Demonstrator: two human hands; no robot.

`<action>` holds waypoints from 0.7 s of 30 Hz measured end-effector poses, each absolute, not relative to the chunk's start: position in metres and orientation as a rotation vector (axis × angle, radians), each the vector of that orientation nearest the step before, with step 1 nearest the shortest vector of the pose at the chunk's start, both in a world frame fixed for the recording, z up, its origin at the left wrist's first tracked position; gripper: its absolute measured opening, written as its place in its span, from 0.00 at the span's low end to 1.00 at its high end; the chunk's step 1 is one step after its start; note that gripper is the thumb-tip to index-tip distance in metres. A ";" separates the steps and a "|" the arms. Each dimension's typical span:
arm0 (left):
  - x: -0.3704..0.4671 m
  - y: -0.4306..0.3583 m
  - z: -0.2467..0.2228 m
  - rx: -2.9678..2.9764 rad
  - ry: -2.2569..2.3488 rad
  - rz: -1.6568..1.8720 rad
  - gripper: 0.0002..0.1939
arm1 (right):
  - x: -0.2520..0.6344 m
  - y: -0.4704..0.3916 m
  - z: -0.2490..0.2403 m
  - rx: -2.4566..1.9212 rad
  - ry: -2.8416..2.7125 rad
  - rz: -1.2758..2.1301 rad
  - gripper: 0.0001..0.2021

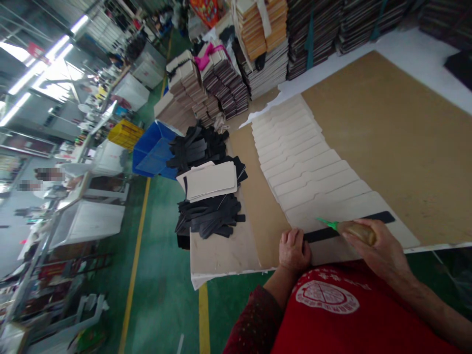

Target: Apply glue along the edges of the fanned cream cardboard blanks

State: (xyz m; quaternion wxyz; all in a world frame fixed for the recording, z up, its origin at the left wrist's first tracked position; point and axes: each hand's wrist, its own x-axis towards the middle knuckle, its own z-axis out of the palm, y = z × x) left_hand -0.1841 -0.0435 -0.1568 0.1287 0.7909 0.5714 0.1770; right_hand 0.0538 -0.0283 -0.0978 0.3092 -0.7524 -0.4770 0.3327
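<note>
Black strip (350, 226) lies flat across the nearest white card (332, 209), at the near edge of the tabletop (387, 137). Your left hand (294, 250) presses down on the strip's left end, fingers curled over it. Your right hand (376, 246) is closed around a brush with a wooden handle (359, 231), its green tip (326, 223) touching the card just above the strip. White cards (295, 147) overlap in a row running from near to far across the brown board. Left of the row, a loose heap of black strips (206, 216) with a small stack of white cards (212, 181) on top. Blue bin (151, 152) sits further left on the floor.
</note>
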 end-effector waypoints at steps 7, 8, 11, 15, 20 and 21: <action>-0.187 -0.039 -0.154 2.199 1.725 0.583 0.20 | 0.048 -0.021 -0.101 -1.769 -0.539 1.250 0.31; -0.189 -0.036 -0.154 2.180 1.749 0.589 0.19 | 0.046 -0.019 -0.100 -1.763 -0.547 1.256 0.31; -0.198 -0.023 -0.154 2.170 1.769 0.570 0.19 | 0.036 -0.011 -0.098 -1.778 -0.627 1.264 0.33; -0.210 -0.012 -0.156 2.241 1.669 0.478 0.22 | 0.018 -0.001 -0.097 -1.855 -0.869 1.232 0.33; -0.211 -0.014 -0.157 2.269 1.653 0.389 0.24 | 0.001 0.005 -0.103 -1.884 -1.077 1.177 0.30; -0.211 -0.014 -0.157 2.271 1.653 0.377 0.24 | -0.001 0.006 -0.105 -1.881 -1.107 1.161 0.30</action>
